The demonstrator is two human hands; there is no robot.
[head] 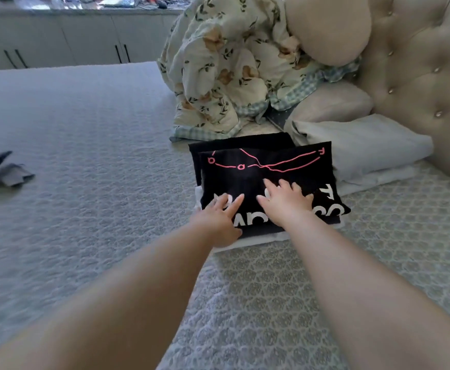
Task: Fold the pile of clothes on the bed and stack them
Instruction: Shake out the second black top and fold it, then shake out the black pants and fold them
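Observation:
A folded black T-shirt (266, 172) with red line art and white letters lies on top of a small stack on the bed. Under it I see another black garment (234, 142) and a white one (261, 240) at the bottom. My left hand (219, 218) rests on the shirt's near left edge, fingers straight, thumb at the front edge. My right hand (285, 198) presses flat on the shirt's middle with spread fingers. A few grey garments (2, 169) lie unfolded at the far left of the bed.
A crumpled floral quilt (229, 68) is heaped behind the stack. Pillows (357, 145) and a tufted beige headboard (418, 76) stand on the right. The grey textured bedspread (85, 156) stretches left. White cabinets (58, 38) line the far wall.

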